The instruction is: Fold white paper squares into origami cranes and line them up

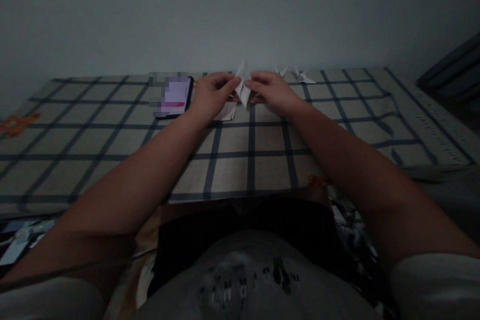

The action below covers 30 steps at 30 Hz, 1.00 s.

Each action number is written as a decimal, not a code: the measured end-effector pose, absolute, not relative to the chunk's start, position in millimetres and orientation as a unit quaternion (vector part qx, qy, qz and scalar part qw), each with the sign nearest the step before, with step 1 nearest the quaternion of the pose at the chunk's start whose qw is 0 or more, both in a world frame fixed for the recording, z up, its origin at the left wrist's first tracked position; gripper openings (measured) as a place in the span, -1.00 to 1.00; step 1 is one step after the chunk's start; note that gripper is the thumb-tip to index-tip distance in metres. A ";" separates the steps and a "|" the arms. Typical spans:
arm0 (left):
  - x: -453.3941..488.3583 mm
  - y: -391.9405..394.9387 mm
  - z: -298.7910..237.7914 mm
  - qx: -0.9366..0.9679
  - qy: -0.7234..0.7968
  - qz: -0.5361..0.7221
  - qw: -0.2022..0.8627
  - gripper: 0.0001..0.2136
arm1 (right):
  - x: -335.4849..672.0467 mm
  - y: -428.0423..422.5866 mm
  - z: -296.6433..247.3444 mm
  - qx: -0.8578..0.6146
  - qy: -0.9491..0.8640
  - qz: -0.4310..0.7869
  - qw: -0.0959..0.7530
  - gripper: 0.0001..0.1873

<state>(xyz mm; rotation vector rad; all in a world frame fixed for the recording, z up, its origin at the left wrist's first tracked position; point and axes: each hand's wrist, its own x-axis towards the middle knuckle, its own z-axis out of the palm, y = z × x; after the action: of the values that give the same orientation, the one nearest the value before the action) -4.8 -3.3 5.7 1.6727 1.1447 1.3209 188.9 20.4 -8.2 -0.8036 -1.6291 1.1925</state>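
A white folded paper (243,85), diamond-shaped with a pointed top and bottom, is held upright above the table between my two hands. My left hand (213,91) pinches its left edge between thumb and fingers. On the opposite edge, my right hand (273,91) grips it the same way. Some flat paper sheets (225,112) lie on the cloth below my left hand, partly covered by it. Behind my right hand stand two folded paper cranes (304,76), one of them half hidden by the hand.
A phone (175,97) with a lit screen lies left of my left hand. The checked tablecloth (232,170) reaches back to a plain wall (240,15). An orange ornament (18,124) is at the far left. A dark striped object (452,67) stands at the right.
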 end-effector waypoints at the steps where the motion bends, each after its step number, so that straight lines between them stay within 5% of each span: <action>1: -4.4 -3.9 5.1 0.648 0.441 0.505 0.360 -0.85 | 189.4 22.3 -9.0 -0.327 -0.661 0.480 0.475 -0.72; 18: -0.9 -7.7 10.3 0.623 0.456 0.506 0.385 -0.90 | 185.6 19.3 -3.5 -0.352 -0.641 0.462 0.502 -0.68; 30: -4.3 -6.2 6.5 0.644 0.449 0.493 0.375 -0.65 | 185.5 18.5 -5.4 -0.331 -0.632 0.499 0.492 -0.71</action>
<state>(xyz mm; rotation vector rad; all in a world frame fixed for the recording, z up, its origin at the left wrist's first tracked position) -4.3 -6.2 6.5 1.6478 1.1491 1.2626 185.5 18.5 -5.4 -0.8040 -1.5329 1.2122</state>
